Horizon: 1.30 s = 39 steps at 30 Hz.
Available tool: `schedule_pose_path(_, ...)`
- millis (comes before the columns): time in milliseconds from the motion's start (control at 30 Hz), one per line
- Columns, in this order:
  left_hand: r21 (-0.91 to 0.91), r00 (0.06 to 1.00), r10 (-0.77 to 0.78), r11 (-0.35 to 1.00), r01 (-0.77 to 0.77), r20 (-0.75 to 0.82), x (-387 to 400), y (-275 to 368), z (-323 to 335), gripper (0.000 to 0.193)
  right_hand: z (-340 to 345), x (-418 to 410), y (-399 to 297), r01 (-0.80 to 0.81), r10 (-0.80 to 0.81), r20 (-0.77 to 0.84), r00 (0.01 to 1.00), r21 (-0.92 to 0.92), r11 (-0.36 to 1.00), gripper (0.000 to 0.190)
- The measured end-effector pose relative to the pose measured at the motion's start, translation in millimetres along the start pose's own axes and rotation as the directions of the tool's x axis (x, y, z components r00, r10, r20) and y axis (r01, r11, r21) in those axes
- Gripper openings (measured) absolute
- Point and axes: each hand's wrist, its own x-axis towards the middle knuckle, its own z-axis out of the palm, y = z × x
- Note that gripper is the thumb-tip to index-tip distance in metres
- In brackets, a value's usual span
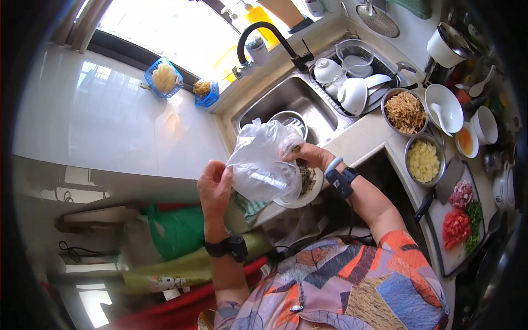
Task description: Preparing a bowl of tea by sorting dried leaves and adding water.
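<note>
A translucent white plastic bag (264, 165) is stretched between my hands near the sink's front edge. My left hand (215, 181) pinches its left edge between thumb and fingers. At its right side, my right hand (307, 154) grips the bunched plastic. Below and partly behind the bag sits a white dish (314, 192) with dark, crumbly bits (306, 179) in it. The bag hides much of that dish. Behind the bag, a round metal bowl (303, 119) rests in the steel sink (313, 97).
A black faucet (268, 27) arches over the sink, beside a rack of white bowls (352, 95). Along the right counter are a bowl of shredded food (405, 112), a bowl of pale cubes (423, 161), a cleaver (449, 179) and a cutting board (441, 218) with chopped food.
</note>
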Motion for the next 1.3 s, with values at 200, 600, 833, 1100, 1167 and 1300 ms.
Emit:
schedule_pose_path(200,0.172,0.999,0.050,0.984,-0.051,0.009,11.0,19.4,5.9,0.014,0.5,-0.9,-5.5,-0.025,0.027,-0.030,0.999,0.048,0.999,0.035)
schedule_pose_path(600,0.470,0.980,0.159,0.860,-0.199,0.124,32.3,78.5,21.1,0.014,12.7,-1.6,-16.5,0.045,-0.044,-0.046,0.998,0.025,0.999,0.050)
schedule_pose_path(833,0.468,0.980,0.123,0.865,-0.183,0.157,33.7,90.3,22.6,0.014,9.1,3.7,-13.0,0.091,-0.091,-0.011,0.996,0.068,0.994,0.048)
schedule_pose_path(1100,0.505,0.982,0.146,0.843,-0.186,0.119,29.5,82.3,10.7,0.015,16.4,8.8,-8.5,0.096,-0.096,-0.013,0.995,0.056,0.994,0.051)
schedule_pose_path(1167,0.352,0.987,0.079,0.928,-0.123,0.138,26.4,82.3,7.1,0.016,16.6,3.5,-14.0,0.084,-0.084,-0.003,0.996,0.078,0.993,0.052)
schedule_pose_path(1300,0.433,0.990,0.011,0.899,-0.070,0.137,30.0,64.6,-0.1,0.016,20.1,4.3,-18.4,0.097,-0.098,-0.004,0.995,-0.049,0.994,0.053)
